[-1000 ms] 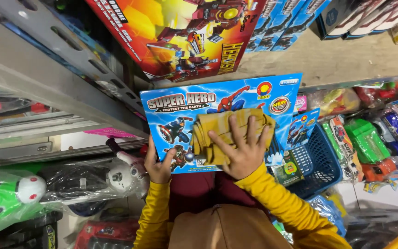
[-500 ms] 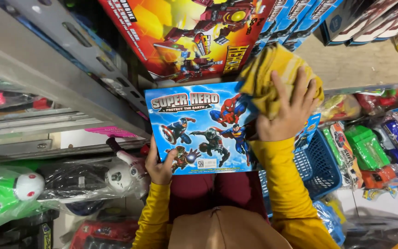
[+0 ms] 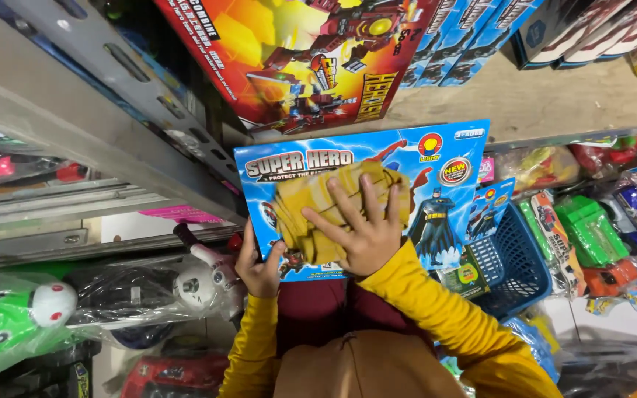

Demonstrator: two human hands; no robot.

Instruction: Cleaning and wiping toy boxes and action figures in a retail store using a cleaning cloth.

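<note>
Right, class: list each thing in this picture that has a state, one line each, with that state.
blue toy box: sealed, held upright
yellow cloth: crumpled, pressed flat against the box front
left hand: gripping the box's lower left edge
right hand: fingers spread on the cloth
blue basket: filled with packets

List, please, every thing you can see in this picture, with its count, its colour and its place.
flat blue cardboard toy box: one, blue, centre, held up before the shelf
folded yellow cloth: one, yellow, pressed on the front of the blue box
big red cardboard toy box: one, red and orange, top, above the blue box
blue plastic basket: one, blue, right of the blue box
bagged green plastic toys: several, green, right edge
grey metal shelf rail: one, grey, left
left hand: one, gripping the blue box's lower left edge
right hand: one, spread flat on the yellow cloth
</note>
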